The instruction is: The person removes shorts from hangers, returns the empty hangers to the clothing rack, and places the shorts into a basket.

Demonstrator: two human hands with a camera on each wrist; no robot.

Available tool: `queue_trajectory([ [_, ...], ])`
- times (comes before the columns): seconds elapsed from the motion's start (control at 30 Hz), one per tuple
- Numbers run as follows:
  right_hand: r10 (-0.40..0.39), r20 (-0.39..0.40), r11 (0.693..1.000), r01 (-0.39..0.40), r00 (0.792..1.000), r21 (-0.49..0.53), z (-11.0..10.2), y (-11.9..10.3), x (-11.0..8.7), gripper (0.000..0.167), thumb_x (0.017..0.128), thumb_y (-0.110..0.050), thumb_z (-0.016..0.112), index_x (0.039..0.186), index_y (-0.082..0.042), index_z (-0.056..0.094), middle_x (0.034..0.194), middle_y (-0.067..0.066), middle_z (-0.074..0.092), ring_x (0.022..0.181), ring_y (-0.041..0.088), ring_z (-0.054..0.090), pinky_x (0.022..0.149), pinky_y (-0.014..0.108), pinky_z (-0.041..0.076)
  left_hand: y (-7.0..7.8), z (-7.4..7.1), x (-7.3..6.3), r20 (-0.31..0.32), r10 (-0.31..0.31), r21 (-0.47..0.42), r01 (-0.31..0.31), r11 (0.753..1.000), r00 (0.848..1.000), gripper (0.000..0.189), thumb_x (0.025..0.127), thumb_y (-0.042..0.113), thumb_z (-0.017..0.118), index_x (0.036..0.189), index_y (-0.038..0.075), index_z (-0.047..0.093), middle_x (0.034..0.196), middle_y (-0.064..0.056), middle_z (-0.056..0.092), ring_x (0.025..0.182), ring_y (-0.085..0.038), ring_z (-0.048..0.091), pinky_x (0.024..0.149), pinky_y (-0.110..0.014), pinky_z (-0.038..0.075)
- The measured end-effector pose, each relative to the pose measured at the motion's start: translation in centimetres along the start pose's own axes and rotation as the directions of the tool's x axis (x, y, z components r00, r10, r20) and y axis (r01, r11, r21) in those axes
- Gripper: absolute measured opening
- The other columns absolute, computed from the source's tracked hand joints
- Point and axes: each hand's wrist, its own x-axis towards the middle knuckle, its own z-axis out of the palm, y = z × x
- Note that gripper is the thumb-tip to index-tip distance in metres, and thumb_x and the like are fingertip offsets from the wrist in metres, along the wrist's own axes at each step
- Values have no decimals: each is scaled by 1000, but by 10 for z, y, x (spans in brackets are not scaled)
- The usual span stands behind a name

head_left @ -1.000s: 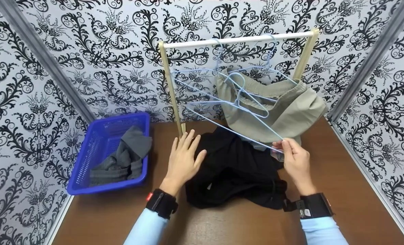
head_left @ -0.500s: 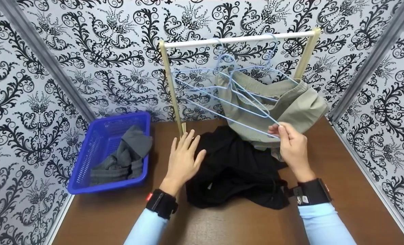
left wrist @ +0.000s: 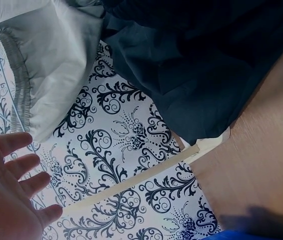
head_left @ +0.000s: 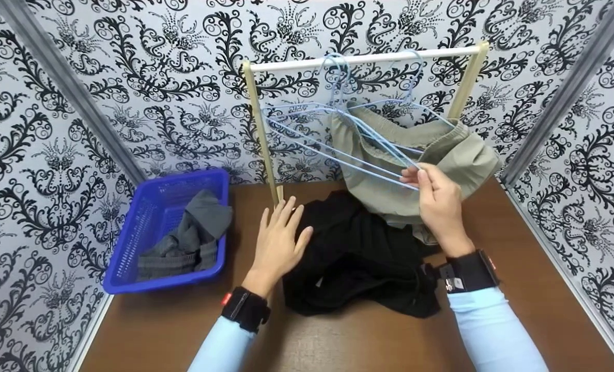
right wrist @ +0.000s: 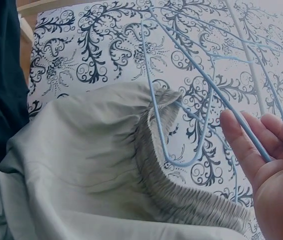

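My right hand [head_left: 439,201] pinches the right end of a light blue wire hanger [right wrist: 244,123], seen close in the right wrist view. That hanger's hook is up at the rack's white rod [head_left: 379,59], overlapping the hook of another blue hanger there. Farther right, beige shorts [head_left: 462,155] with a gathered elastic waistband hang on another hanger. My left hand [head_left: 280,240] lies palm down with fingers spread, near the rack's left post [head_left: 262,134] and the left edge of a black garment [head_left: 358,253] on the table. In the left wrist view its fingers are extended and hold nothing.
At left stands a blue plastic basket [head_left: 157,285] with a crumpled dark grey garment [head_left: 185,240] inside. The brown table [head_left: 327,343] runs up to a patterned wall [head_left: 172,103] behind the rack, with side walls left and right.
My right hand has moved up and slightly left, raising the hanger so its hook has gone from in front of the shorts to the rod. My left hand has stayed put.
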Motion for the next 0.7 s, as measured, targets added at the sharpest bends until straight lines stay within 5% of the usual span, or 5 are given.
queue_trajectory([
  [0.7, 68, 18, 998, -68, 998, -8, 22, -7, 24, 25, 104, 9, 41, 110, 22, 62, 101, 36, 69, 84, -1, 71, 83, 22, 59, -4, 4, -3, 17, -6, -2, 6, 1000, 1000, 53, 106, 40, 51, 145, 6, 58, 160, -14, 45, 150, -35, 38, 124, -59, 19],
])
